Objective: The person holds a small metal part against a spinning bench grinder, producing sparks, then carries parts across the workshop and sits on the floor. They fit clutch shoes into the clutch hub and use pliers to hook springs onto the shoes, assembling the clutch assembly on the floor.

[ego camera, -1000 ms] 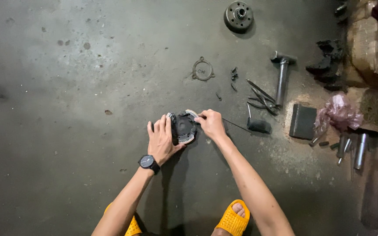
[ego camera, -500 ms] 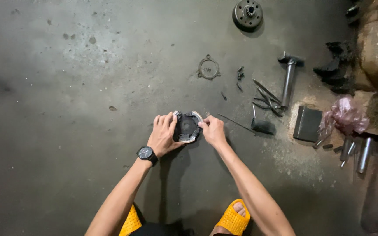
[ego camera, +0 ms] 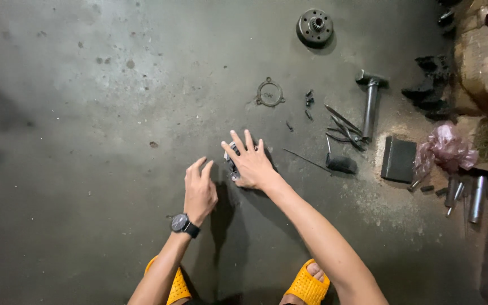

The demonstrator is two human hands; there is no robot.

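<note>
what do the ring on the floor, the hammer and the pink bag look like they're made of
The ring looks like thin flat metal, dull grey, possibly a gasket. The hammer seems all metal: dark head, grey shaft with a faint sheen. The pink bag looks like thin crinkled plastic film, glossy and translucent.

Two hands: the left hand [ego camera: 200, 192] and the right hand [ego camera: 251, 164]. One wristwatch [ego camera: 183, 223]. Two yellow sandals [ego camera: 307, 285]. One toothed drum [ego camera: 314, 27], one ring gasket [ego camera: 270, 93], one hammer [ego camera: 371, 101], one dark block [ego camera: 399, 160], one pink plastic bag [ego camera: 446, 147].
</note>
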